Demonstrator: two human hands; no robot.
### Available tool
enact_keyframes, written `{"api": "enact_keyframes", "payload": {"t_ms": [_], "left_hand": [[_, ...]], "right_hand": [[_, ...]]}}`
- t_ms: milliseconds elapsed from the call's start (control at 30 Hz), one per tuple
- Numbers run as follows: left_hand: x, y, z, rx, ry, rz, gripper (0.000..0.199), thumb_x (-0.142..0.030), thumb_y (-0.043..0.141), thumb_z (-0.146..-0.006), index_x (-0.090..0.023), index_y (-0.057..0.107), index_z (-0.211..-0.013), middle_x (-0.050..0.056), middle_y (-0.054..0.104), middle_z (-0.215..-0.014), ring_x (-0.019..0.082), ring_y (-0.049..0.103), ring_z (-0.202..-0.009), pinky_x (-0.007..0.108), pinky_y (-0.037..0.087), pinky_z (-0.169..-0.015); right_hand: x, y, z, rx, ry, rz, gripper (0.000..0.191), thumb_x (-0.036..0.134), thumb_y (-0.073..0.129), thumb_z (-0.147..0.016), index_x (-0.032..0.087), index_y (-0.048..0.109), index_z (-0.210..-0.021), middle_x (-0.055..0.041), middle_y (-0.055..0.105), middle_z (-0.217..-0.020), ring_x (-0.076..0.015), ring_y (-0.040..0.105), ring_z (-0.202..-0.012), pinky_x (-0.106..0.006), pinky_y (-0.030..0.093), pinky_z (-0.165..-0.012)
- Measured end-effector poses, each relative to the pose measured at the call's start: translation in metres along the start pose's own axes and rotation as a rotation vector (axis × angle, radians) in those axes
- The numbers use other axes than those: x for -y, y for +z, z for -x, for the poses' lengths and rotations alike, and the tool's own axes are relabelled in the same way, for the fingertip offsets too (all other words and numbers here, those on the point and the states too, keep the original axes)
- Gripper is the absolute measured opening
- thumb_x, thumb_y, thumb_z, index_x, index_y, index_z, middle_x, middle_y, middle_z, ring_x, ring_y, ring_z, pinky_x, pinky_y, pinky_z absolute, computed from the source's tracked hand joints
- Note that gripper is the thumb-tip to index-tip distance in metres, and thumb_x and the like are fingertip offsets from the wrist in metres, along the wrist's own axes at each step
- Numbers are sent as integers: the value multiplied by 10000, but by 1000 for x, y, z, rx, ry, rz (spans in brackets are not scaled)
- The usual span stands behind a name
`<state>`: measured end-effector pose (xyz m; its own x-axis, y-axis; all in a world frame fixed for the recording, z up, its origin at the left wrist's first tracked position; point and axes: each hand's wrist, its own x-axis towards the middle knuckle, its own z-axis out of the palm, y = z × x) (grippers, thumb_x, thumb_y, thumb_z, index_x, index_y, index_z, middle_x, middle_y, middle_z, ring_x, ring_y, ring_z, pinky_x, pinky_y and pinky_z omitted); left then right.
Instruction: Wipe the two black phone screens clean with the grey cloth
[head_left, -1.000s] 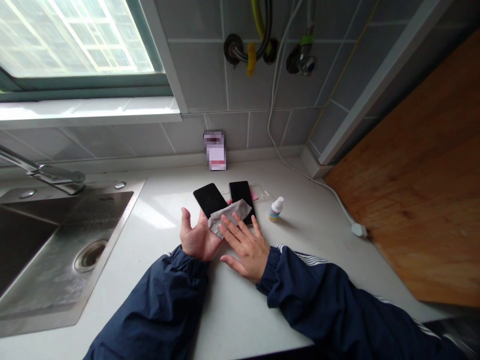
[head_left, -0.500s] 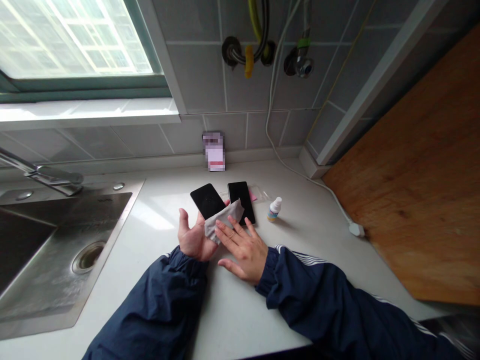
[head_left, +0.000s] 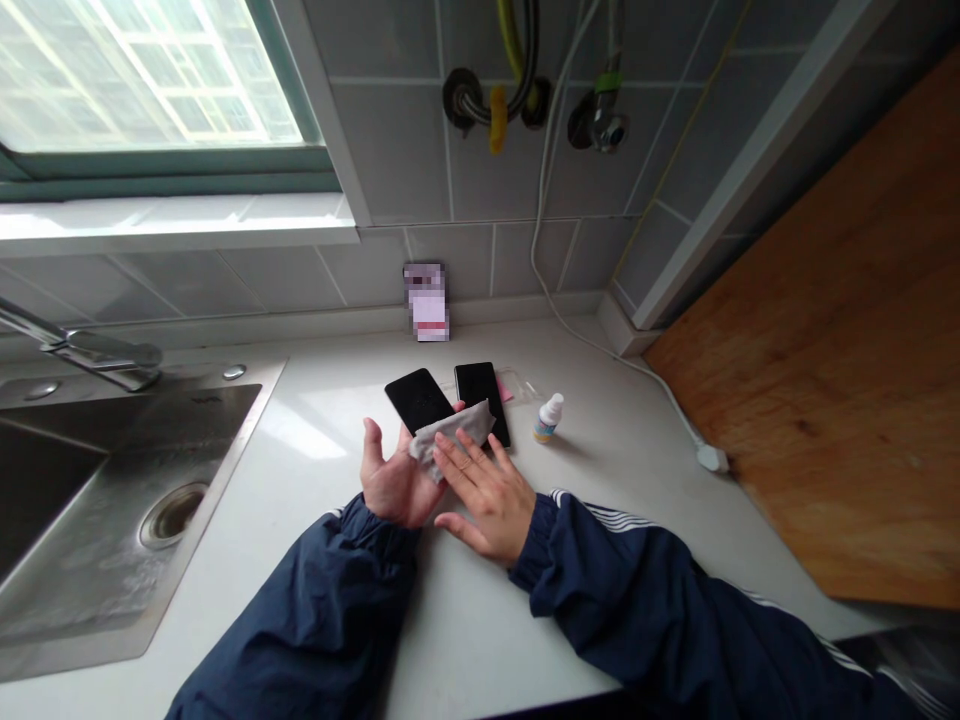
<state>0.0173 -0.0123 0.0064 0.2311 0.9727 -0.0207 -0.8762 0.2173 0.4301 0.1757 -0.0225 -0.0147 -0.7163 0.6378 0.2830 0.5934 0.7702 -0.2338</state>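
My left hand (head_left: 398, 483) is palm up, thumb stuck out to the side, its fingers mostly hidden under a black phone (head_left: 420, 402) that they support. A crumpled grey cloth (head_left: 455, 428) lies across the phone's near end and the left fingers. From the right, my right hand (head_left: 491, 500) holds this cloth pressed down under its outstretched fingers, thumb apart. Just beyond the right fingertips, a second black phone (head_left: 475, 383) lies on the counter, partly covered from view by the cloth.
A small white spray bottle (head_left: 548, 418) stands right of the phones, near clear plastic and a pink slip (head_left: 505, 392). A blurred-out phone-shaped object (head_left: 427, 302) leans on the wall. Left is a steel sink (head_left: 237, 450); on the right, a white cable and plug (head_left: 712, 459) and wooden panel (head_left: 840, 380).
My left hand and its phone have shifted slightly right. The cloth has also slid a little right and its folds have changed. My right hand is almost where it was.
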Motion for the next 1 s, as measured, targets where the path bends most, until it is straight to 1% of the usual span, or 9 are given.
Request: {"api": "enact_keyframes", "payload": {"t_ms": [133,233,333,433,533,667,733,867,1000], "left_hand": [[0,-1,0,44,-16,14,889,-765,238,-898,-205,206,-1588,188,497,-1501,393,407,-1415,574,153,-1206],[-1,-5,1,20,-40,7,918,-779,263,-884,-185,226,-1583,205,538,-1459,404,415,-1407,593,177,-1195],[-1,-6,1,6,-45,-11,931,-790,268,-874,-205,194,-1594,199,484,-1509,410,389,-1422,610,178,-1189],[1,-4,1,23,-45,-17,926,-789,243,-878,-217,158,-1601,185,431,-1552,400,375,-1433,594,163,-1197],[3,-1,0,35,-50,-17,902,-779,218,-888,-223,174,-1598,174,443,-1547,379,362,-1446,571,150,-1207],[0,1,1,-26,-96,-10,981,-802,264,-864,-141,207,-1586,207,407,-1561,402,315,-1462,578,158,-1206],[-2,2,2,-60,-111,-11,986,-801,282,-861,-129,223,-1580,208,399,-1566,402,296,-1470,574,150,-1210],[0,1,2,-37,-147,-20,940,-797,269,-867,-172,262,-1569,180,417,-1562,373,270,-1488,568,130,-1215],[4,-3,2,-42,-147,-16,880,-781,306,-873,-218,314,-1550,146,423,-1567,351,271,-1492,553,105,-1225]], "right_hand": [[-1,-2,0,-11,58,7,796,543,497,-971,90,230,-1568,-112,169,-1647,-317,88,-1543,-607,225,-1195],[4,-2,2,16,-27,-13,826,606,491,-952,85,275,-1555,-104,164,-1650,-322,41,-1546,-602,215,-1202],[5,-2,2,26,-72,-14,791,609,461,-966,105,291,-1552,-95,194,-1645,-306,55,-1548,-611,197,-1205],[1,-1,1,8,9,7,771,569,451,-984,110,243,-1567,-98,182,-1645,-301,89,-1546,-610,195,-1205],[-1,0,1,-6,84,14,807,550,485,-975,106,188,-1581,-106,145,-1651,-312,78,-1545,-601,194,-1207],[3,-1,2,39,-41,-27,934,656,522,-913,80,201,-1575,-112,99,-1658,-340,7,-1544,-600,182,-1209],[4,0,3,53,-90,-33,909,664,504,-918,89,235,-1568,-107,126,-1656,-330,13,-1546,-603,172,-1211],[-2,0,1,-9,32,3,821,577,481,-966,112,196,-1580,-110,160,-1651,-304,53,-1549,-604,162,-1214],[-3,-1,0,-31,105,10,920,576,558,-924,77,154,-1583,-132,102,-1660,-319,5,-1548,-577,171,-1220]]}}
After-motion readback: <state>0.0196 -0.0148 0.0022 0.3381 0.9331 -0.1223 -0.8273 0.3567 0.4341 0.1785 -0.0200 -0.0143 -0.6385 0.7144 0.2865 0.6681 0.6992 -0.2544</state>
